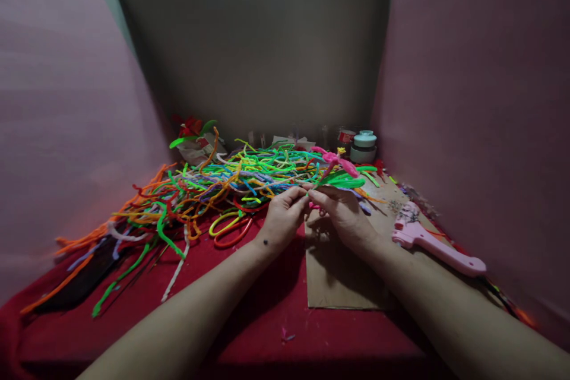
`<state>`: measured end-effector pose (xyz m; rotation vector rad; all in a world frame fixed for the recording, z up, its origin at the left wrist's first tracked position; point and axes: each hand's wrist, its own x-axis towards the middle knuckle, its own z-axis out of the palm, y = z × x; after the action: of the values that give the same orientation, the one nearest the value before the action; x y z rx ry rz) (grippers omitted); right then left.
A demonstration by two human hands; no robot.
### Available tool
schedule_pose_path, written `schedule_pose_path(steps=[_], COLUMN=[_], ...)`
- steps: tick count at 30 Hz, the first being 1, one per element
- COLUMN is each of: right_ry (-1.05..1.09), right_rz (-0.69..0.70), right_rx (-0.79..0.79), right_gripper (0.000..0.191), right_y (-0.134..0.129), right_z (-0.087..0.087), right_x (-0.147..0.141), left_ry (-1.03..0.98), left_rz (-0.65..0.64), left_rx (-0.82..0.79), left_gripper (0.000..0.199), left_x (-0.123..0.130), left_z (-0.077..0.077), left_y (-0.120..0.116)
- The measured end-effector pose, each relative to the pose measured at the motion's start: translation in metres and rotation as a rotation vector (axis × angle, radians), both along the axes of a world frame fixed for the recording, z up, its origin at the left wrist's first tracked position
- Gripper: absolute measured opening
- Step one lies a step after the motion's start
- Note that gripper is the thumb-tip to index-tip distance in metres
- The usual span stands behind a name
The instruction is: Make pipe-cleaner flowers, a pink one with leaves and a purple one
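Observation:
In the middle of the head view, my left hand and my right hand meet with their fingertips pinched together. Between them they hold the stem of a pipe-cleaner flower, which has pink petals, a yellow tip and green leaves. The flower tilts up to the right, over my right hand. Just behind my hands lies a large tangled heap of coloured pipe cleaners. A sheet of brown cardboard is under my right hand and forearm.
A pink glue gun rests on the right. Behind stand a teal-lidded jar and a white container with red and green pieces. Red cloth covers the table. Walls rise left, right and behind.

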<state>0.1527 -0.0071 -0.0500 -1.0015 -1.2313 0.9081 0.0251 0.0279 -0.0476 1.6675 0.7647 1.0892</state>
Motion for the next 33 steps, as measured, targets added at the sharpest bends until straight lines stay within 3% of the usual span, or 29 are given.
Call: schedule_pose_path(steps=[4, 10, 19, 23, 27, 33], right_ry=[-0.100, -0.047, 0.174, 0.190, 0.128, 0.262], right_rz=[-0.010, -0.034, 0.306, 0.318, 0.221, 0.157], right_rx=[0.088, 0.087, 0.031, 0.041, 0.066, -0.074], right_gripper=[0.024, 0.018, 0.020, 0.014, 0.010, 0.017], right_y=[-0.003, 0.001, 0.015, 0.013, 0.011, 0.005], right_z=[0.005, 0.001, -0.006, -0.005, -0.003, -0.002], right_x=[0.001, 0.006, 0.016, 0.016, 0.014, 0.005], left_ry=[-0.150, -0.285, -0.377, -0.340, -0.277, -0.108], left_rz=[-0.121, -0.306, -0.563, -0.588, -0.570, -0.311], left_rx=[-0.175, -0.405, -0.695, -0.697, -0.637, -0.325], left_gripper=[0.018, 0.023, 0.008, 0.003, 0.009, 0.021], left_x=[-0.001, -0.002, -0.010, -0.012, -0.012, -0.005], left_z=[0.004, 0.004, 0.009, 0.008, 0.008, 0.009], left_y=[0.003, 0.005, 0.005, 0.006, 0.009, 0.006])
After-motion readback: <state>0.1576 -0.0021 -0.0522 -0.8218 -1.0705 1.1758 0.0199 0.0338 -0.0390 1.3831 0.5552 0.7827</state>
